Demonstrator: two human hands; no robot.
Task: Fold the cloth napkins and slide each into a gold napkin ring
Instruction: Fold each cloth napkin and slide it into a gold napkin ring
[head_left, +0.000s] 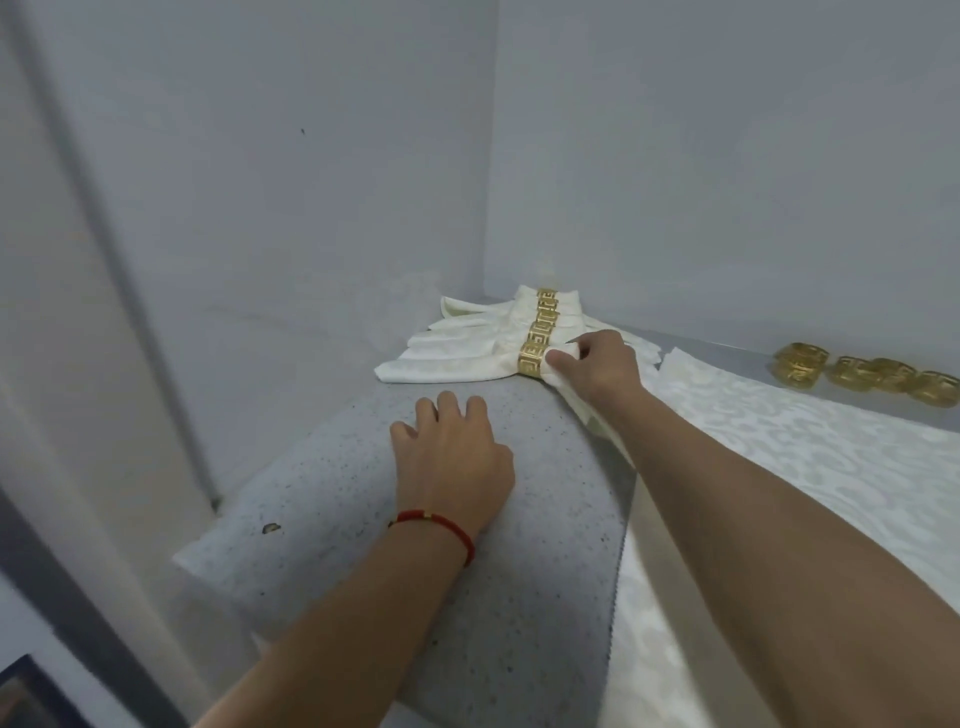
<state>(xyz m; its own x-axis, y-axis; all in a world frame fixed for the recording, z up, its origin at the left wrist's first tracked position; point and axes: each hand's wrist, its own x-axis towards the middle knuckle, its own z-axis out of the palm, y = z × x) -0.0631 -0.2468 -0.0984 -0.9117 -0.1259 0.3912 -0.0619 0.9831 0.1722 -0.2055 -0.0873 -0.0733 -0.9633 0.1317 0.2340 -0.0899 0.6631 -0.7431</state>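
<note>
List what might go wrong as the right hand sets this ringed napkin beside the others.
1. The right hand pinches only the tail of the nearest napkin, right beside its gold ring; a tug could pull the cloth out of the ring.
2. The finished napkins lie tightly side by side, so a nudge may knock the row crooked.
3. The right forearm rests across the flat napkin and may crease or drag it.

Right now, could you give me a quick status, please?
Right hand shut on nearest ringed napkin. Left hand flat on counter. Spare rings far right. Nothing blocking.
</note>
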